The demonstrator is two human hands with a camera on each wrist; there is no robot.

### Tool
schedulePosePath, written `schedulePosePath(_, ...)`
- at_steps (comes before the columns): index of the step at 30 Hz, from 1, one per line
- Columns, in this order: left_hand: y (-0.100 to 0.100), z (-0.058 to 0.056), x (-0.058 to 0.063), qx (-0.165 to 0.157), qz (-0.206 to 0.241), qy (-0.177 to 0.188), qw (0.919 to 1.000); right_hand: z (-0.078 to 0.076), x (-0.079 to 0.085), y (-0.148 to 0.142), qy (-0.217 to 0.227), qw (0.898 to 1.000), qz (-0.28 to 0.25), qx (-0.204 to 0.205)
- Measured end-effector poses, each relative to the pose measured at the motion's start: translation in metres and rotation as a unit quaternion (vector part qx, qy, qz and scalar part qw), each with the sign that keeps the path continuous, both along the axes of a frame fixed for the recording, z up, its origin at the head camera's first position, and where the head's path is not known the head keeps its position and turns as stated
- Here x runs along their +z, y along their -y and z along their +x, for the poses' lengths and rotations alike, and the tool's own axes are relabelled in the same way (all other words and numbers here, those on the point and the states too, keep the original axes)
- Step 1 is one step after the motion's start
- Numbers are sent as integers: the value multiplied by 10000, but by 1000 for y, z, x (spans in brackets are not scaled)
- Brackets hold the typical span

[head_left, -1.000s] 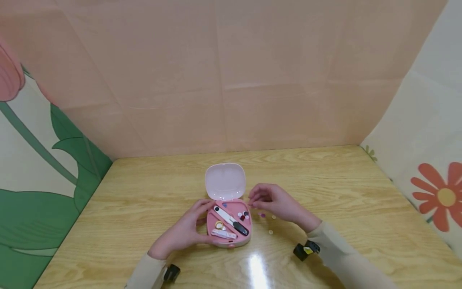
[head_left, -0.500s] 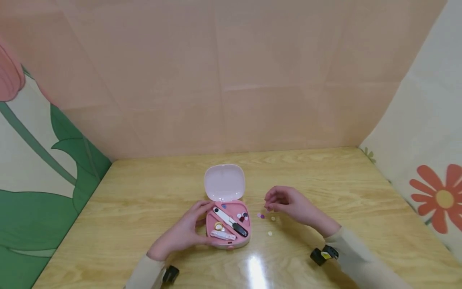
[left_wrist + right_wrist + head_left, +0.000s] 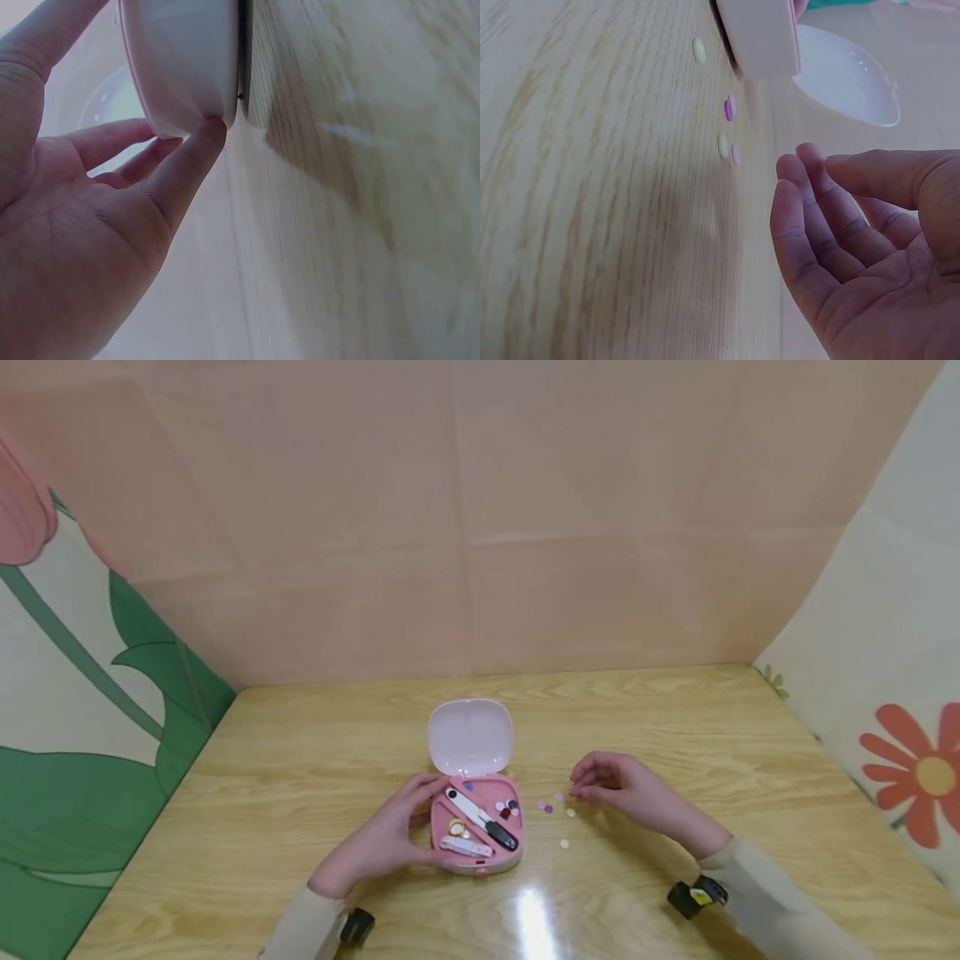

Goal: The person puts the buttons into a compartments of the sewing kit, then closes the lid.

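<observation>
A small pink box (image 3: 512,857) with its pale lid (image 3: 471,735) raised stands on the table. Inside lie a white tool with a black end (image 3: 480,819), a yellow ring-shaped piece (image 3: 457,827), a white piece (image 3: 466,846) and several buttons (image 3: 506,812). My left hand (image 3: 386,832) holds the box's left side, thumb near the front and fingers toward the back; the left wrist view shows fingertips against its wall (image 3: 184,64). My right hand (image 3: 626,787) hovers right of the box, fingers loosely bent, with nothing visible between them in the right wrist view.
Loose buttons lie right of the box: a purple one (image 3: 548,808), a pink one (image 3: 558,796) near my right fingertips, and cream ones (image 3: 564,843). The wooden table (image 3: 300,752) meets a pink backdrop (image 3: 450,527) behind.
My right hand has moved right, away from the box's right edge. A pink button now shows beside its fingertips. The left hand and box have stayed put.
</observation>
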State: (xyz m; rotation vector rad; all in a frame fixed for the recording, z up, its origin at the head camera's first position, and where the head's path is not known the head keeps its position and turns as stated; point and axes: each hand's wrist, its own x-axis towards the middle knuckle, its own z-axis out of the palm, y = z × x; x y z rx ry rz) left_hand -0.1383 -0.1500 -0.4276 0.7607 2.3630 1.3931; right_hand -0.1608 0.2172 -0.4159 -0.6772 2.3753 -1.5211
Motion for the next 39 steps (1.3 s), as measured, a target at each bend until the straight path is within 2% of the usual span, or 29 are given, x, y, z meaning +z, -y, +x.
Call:
schedulePosePath(8,0,-1,1,-56,12,50,10000,-1,-1,-4,121,9999,-59,79)
schedulePosePath(19,1,-2,-1,-23,27,95,9999,3,-1,-6,252,9996,144,38)
schedulePosePath(32,1,0,0,-15,8,26,10000,2,-7,-2,123,9996,191,189)
schedulePosePath(39,0,0,2,-52,42,36,10000,-1,-10,2,356,9988,262,188)
